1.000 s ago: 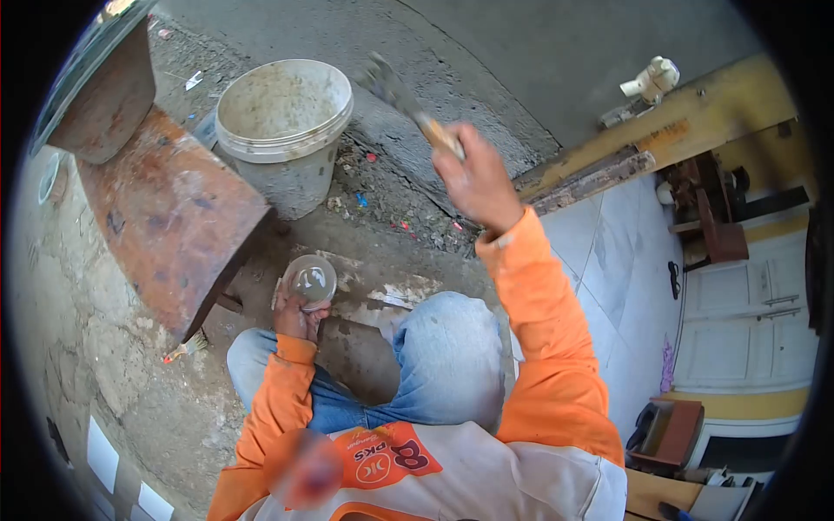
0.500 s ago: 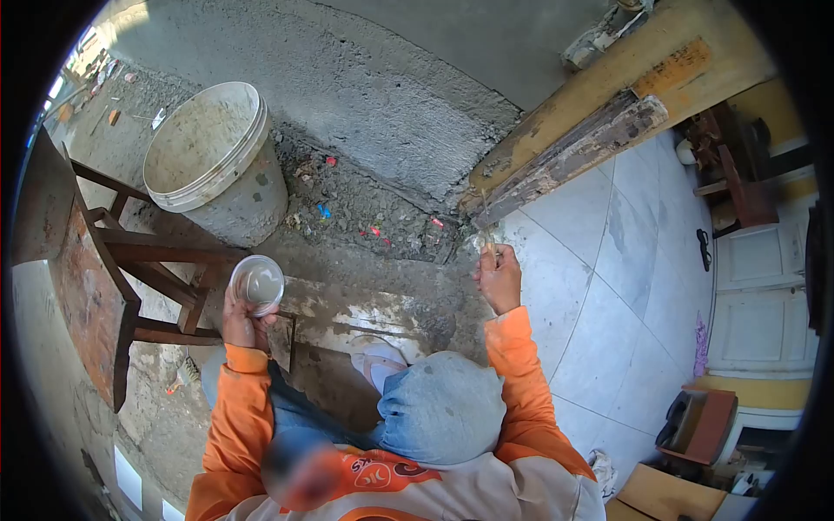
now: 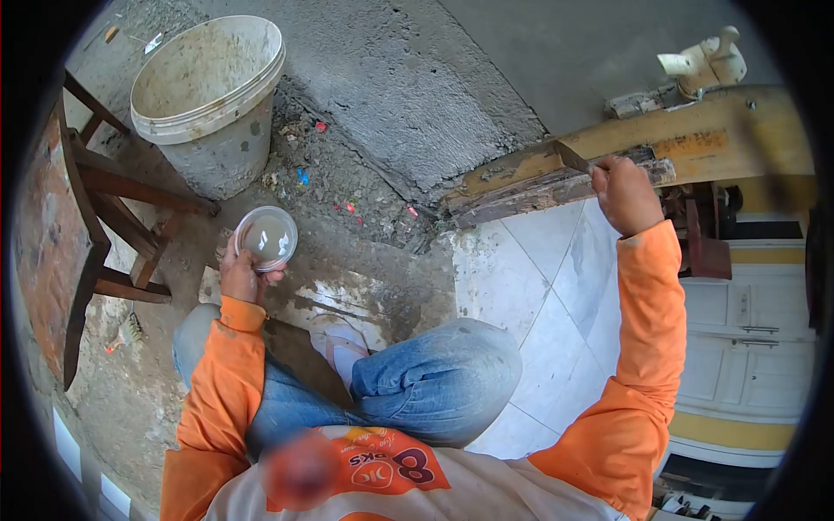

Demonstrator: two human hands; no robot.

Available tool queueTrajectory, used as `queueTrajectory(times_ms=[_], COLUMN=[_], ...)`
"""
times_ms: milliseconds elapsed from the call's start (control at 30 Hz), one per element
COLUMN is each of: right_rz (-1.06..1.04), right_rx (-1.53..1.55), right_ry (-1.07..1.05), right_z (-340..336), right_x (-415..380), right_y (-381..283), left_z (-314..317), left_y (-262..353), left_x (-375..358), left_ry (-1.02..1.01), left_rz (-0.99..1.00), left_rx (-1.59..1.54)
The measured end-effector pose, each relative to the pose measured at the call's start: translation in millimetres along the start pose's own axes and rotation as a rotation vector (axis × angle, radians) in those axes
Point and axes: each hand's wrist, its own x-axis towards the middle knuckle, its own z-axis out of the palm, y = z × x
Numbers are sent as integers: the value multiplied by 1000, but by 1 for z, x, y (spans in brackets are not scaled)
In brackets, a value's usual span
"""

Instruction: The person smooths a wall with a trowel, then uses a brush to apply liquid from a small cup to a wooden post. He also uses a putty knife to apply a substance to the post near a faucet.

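My left hand [image 3: 246, 275] is closed around a clear round plastic tub [image 3: 266, 238], which looks partly filled with a cloudy liquid. A thin flat blade, like a putty knife [image 3: 571, 158], has its handle inside my closed right hand [image 3: 625, 195]. The blade's tip rests at or close to the yellowish door frame [image 3: 512, 174], near its lower end. Dark, rough wooden strips [image 3: 556, 193] run along the frame just below the blade. Whether the blade touches the frame, I cannot tell.
A large dirty white bucket [image 3: 208, 104] stands at the upper left, beside a worn wooden chair [image 3: 65, 252]. Rubble [image 3: 347, 187] lies along the rough grey wall [image 3: 408, 95]. White floor tiles [image 3: 539, 295] lie right of my knees. A pale fixture [image 3: 705, 65] is at upper right.
My right hand has moved right and up with the tool, from the strips' lower end to farther along the frame. The view has shifted; my left hand still holds the tub.
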Motion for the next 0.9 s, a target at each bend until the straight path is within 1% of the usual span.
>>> queueTrajectory(times_ms=[67, 133, 200, 233, 267, 333, 400, 433, 467, 533, 567, 600, 667, 700, 767, 800, 833, 867, 900], right_rz=[6, 18, 34, 68, 72, 111, 15, 64, 72, 92, 71, 122, -23, 23, 22, 24, 27, 109, 70], right_rx=[-44, -74, -67, -62, -40, -46, -58, -62, -57, -70, -51, -92, -108, -71, -93, -120, -136, -146, -157], right_ry=[-43, -81, -66, -81, -11, -10, 51, 29, 26, 86, 71, 31, 94, 79, 55, 25, 3, -25, 4], right_z=[-25, -33, -19, 2, 22, 15, -22, -29, -23, -2, 13, 17, -9, -26, -4, 17, 57, 64, 56], right_x=[10, 19, 22, 22, 18, 19, 16, 18, 15, 9, 4, 4, 7, 9, 14, 15, 16, 14, 16], right_y=[-4, -8, -7, -9, -9, -6, -4, 0, 1, -2, -5, -3, 9, 4, 1, -1, 0, -15, -10], left_z=[-2, -4, -9, -12, -14, -26, -28, -25, -21, -18, -19, -19, -22, -24, -17, -14, -15, -17, -19], left_y=[-4, 0, 3, 5, 7, 8, 4, 10, 15, 17, 14, 11, 1, 1, 5, 6, 5, 6, 4], left_x=[0, -3, -4, -3, -2, 6, 2, -2, -4, -4, -1, 3, 12, 14, 10, 7, 8, 9, 11], left_ry=[-7, -17, -30, -14, 3, 4, 11, 30, 45, 36, 24, 11, 14, 15, 23, 28, 36, 34, 16], left_rz=[-15, -30, -43, -22, 2, 28, 12, 9, 7, 11, 15, 20, 31, 37, 35, 26, 31, 41, 46], left_rx=[22, -2, -7, -6, -8, -18, -12, -8, -1, -28, -18, -10, -2, 13, 3, -8, 12, 11, 0])
